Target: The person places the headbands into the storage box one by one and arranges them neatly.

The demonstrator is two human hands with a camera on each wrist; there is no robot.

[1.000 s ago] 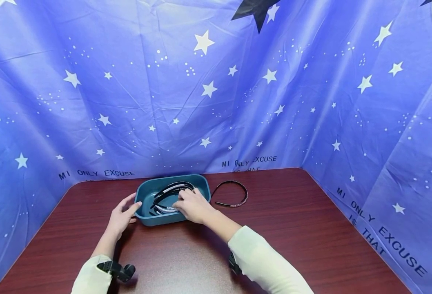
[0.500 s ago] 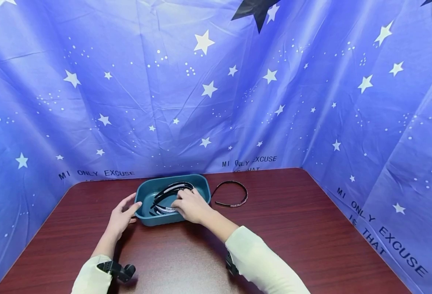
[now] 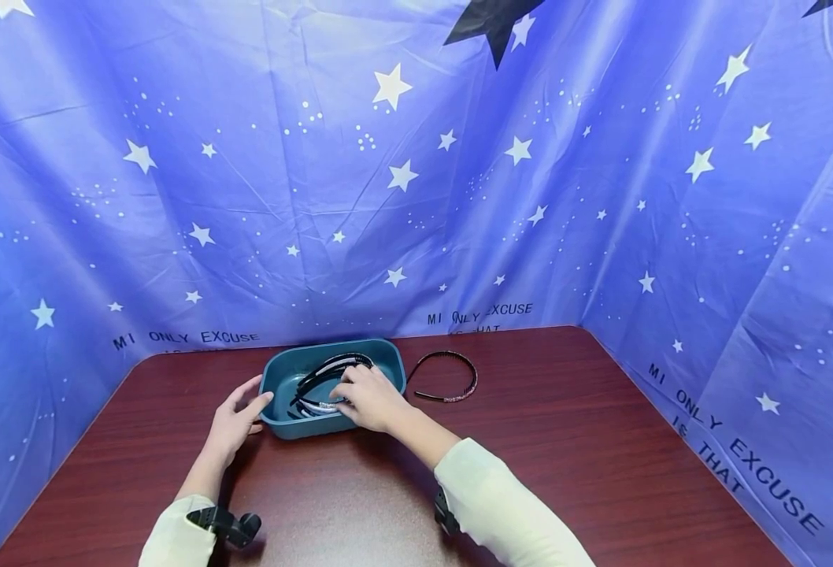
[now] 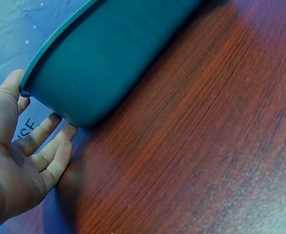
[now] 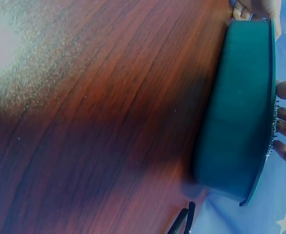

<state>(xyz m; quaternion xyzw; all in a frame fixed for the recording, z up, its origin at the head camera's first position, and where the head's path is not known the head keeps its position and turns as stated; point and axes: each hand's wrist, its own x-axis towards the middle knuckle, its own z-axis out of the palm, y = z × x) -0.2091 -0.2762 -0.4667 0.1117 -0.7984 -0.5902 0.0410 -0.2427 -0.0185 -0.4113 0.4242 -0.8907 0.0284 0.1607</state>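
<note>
A teal plastic basin point(image 3: 310, 428) stands toward the back of the table. At its left end my left hand point(image 3: 231, 423) grips it, thumb on the rim and fingers against the outer side, as the left wrist view also shows. My right hand point(image 3: 372, 402) reaches over the front right of the rim, fingers curled on a sparkly headband point(image 5: 273, 129) seen along the rim in the right wrist view. Several black, white and silver headbands point(image 3: 306, 383) lie overlapping inside the basin; the right hand partly hides them. Another dark headband point(image 3: 452, 398) with pinkish sparkle lies on the table, right of the basin.
The dark red wood-grain table point(image 3: 572, 465) reaches back to a blue star-printed curtain point(image 3: 346, 173), which also closes off both sides. Black wrist cameras are strapped at both sleeves.
My right hand has shifted very slightly left inside the basin. My left hand stays on the basin's end, and the headbands look nearly the same. The head view has tilted a little.
</note>
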